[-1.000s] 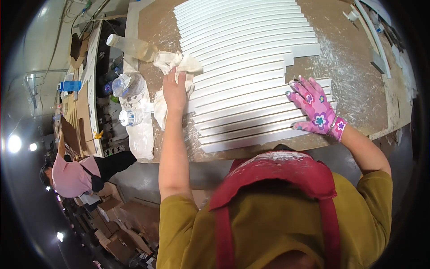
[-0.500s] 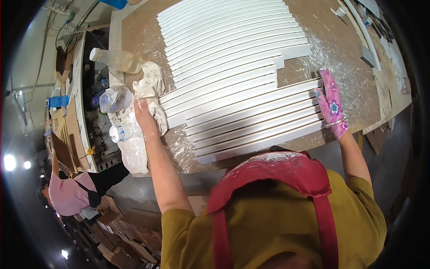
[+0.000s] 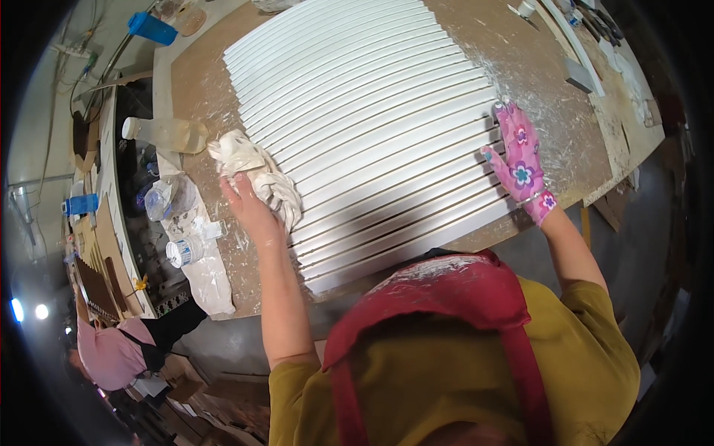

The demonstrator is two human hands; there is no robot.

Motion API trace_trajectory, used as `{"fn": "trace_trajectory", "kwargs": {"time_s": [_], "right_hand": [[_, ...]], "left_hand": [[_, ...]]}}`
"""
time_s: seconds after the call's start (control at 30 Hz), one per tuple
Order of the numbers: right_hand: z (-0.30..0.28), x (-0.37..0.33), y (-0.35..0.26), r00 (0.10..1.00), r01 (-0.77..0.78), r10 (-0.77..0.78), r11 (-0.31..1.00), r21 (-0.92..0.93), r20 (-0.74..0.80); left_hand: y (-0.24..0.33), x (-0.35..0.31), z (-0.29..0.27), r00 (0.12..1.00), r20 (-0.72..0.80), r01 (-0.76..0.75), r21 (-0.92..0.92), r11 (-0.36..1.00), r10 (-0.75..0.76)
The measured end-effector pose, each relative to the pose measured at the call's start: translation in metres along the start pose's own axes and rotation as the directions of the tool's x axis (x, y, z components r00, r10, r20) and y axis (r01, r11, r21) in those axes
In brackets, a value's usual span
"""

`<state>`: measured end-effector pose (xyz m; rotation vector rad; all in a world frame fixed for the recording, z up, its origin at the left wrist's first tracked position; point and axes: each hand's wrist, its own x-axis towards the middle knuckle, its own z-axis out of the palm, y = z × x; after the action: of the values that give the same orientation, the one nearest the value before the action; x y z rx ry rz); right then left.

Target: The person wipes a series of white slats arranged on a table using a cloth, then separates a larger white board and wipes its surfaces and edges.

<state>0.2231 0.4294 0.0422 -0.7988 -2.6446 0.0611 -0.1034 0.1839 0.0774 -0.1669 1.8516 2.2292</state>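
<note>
The white strips (image 3: 357, 141) lie side by side from the top centre of the frame to the lower centre, long axes running from left to right with a slight rise to the right. They sit between the two hands: rightward of the bare left hand (image 3: 255, 214), leftward of the gloved right hand (image 3: 519, 165).

The right hand is the nearer, its fingers straight and thumb spread, resting along the strips' right ends with nothing visible in its grasp. The left hand's fingers are stretched out against the cloth (image 3: 279, 195); whether they pinch any of it is hidden. That bunched cloth stands in the way between the left fingers and the strips' left ends.

Farther out on the table (image 3: 569, 141), a bottle (image 3: 167, 135) lies just past the cloth, left of frame, with a tub (image 3: 184, 251) below it. A grey block (image 3: 578, 76) sits at upper right, well apart from the glove.
</note>
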Motion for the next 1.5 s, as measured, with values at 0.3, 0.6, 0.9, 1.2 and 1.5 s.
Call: {"fn": "trace_trajectory", "kwargs": {"time_s": [0.3, 0.6, 0.9, 1.2, 1.5], "right_hand": [[0.027, 0.090, -0.094, 0.902, 0.209, -0.216, 0.976, 0.060, 0.373], [0.044, 0.085, -0.088, 0.935, 0.226, -0.229, 0.973, 0.044, 0.272], [0.048, 0.087, -0.089, 0.933, 0.240, -0.249, 0.969, 0.065, 0.259], [0.037, 0.108, -0.133, 0.999, 0.012, -0.051, 0.204, 0.979, -0.001], [0.031, 0.127, -0.171, 0.917, 0.152, -0.398, 0.420, 0.895, 0.032]], "left_hand": [[-0.071, -0.050, 0.072, 0.373, 0.908, -0.926, 0.376, 0.022, 0.189], [-0.007, 0.066, -0.058, 0.822, 0.423, -0.519, 0.831, 0.198, 0.380], [-0.049, 0.037, 0.028, 0.560, 0.778, -0.768, 0.617, -0.173, 0.285], [0.048, -0.019, 0.037, 0.730, 0.608, -0.619, 0.393, 0.680, 0.312], [-0.054, 0.021, -0.007, 0.504, 0.849, -0.784, 0.526, -0.331, 0.156]]}}
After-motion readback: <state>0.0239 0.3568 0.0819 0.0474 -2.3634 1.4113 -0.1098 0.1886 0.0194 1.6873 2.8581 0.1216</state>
